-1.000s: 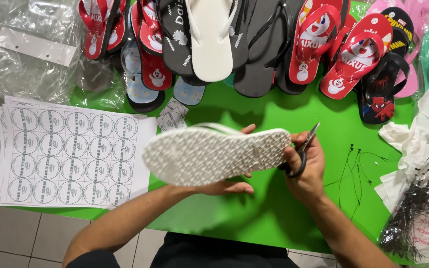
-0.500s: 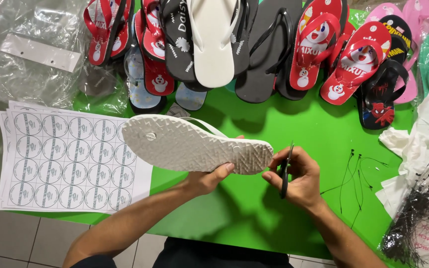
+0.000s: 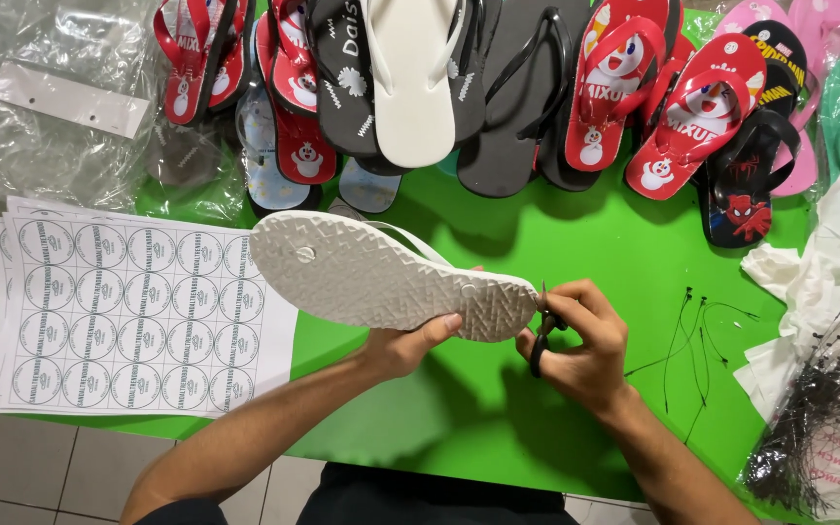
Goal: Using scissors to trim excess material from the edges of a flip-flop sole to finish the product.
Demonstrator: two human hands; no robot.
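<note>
At frame centre the left hand grips a white sandal sole-up over the green desk; the right hand holds scissors at its heel. Trimming looks underway, unfinished.

One view only, from the person's head, looking almost straight down on the green counter and sitting close above it. The counter's near edge runs along the bottom with floor tiles below at the left; its far edge is out of frame at the top. Both forearms come up from the bottom edge, so the camera faces away from the body.
</note>
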